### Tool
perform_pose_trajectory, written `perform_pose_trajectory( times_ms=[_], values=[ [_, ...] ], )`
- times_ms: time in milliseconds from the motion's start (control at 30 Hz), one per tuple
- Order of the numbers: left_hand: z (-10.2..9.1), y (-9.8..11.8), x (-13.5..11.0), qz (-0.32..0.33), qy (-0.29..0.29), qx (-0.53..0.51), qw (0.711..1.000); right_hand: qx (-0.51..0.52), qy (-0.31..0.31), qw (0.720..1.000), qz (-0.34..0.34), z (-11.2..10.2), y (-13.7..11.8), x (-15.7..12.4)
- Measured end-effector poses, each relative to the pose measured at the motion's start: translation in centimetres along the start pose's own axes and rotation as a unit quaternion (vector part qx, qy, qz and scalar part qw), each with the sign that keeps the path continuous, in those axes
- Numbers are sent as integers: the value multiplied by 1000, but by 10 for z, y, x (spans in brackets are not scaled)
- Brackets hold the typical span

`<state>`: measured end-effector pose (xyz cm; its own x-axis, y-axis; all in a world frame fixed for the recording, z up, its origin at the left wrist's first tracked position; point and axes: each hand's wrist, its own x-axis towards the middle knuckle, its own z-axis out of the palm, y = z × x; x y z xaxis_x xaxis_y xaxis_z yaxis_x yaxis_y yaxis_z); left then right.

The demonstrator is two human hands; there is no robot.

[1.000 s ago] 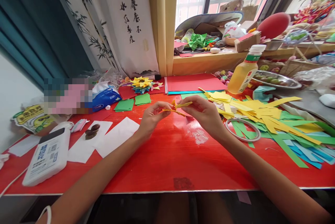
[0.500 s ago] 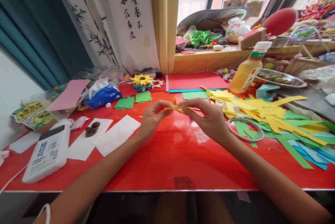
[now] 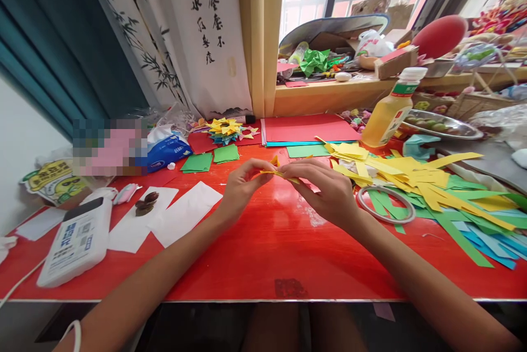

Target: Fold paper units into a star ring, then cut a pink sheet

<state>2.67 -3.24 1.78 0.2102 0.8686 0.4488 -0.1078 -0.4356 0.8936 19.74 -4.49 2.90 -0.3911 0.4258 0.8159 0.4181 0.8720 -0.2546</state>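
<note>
A small folded piece of yellow paper (image 3: 275, 161) is held up over the red table (image 3: 263, 253), between my two hands. My left hand (image 3: 246, 183) pinches its left end between thumb and fingers. On the other end, my right hand (image 3: 327, 184) has its thumb below and its fingers laid across the top. The fingers hide much of the paper, so its full shape cannot be seen. Just right of my right hand lies a roll of tape (image 3: 387, 204), on green and yellow paper strips (image 3: 428, 179).
A juice bottle (image 3: 391, 110) stands behind the strips. Red sheets (image 3: 308, 128), green paper squares (image 3: 196, 162) and folded yellow stars (image 3: 225, 128) lie at the back. On the left are white papers (image 3: 187, 212), a white device (image 3: 76, 242) and a blue tissue pack (image 3: 167, 153).
My right fingers have flattened and stretched further left over the yellow paper. My left hand keeps its pinch in nearly the same place.
</note>
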Motion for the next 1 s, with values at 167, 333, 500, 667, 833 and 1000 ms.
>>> perform_pose_trajectory(
  times_ms=[167,333,500,667,833,1000],
  values=[
    [0,0,0,-6,-1,-2,1000,-2,-5,1000,-27,-1,0,1],
    [-1,2,1,-9,2,-10,1000,7,-13,999,-36,1,1,-2],
    [0,2,1,-3,2,0,1000,32,17,999,-8,2,0,-4],
    [-1,3,0,23,-7,1,1000,19,28,999,13,2,-1,-3],
    [-1,4,0,33,-7,11,999,20,29,999,25,3,-1,-2],
    [-1,5,-1,28,0,38,999,14,38,998,45,4,-2,-2]
  ],
)
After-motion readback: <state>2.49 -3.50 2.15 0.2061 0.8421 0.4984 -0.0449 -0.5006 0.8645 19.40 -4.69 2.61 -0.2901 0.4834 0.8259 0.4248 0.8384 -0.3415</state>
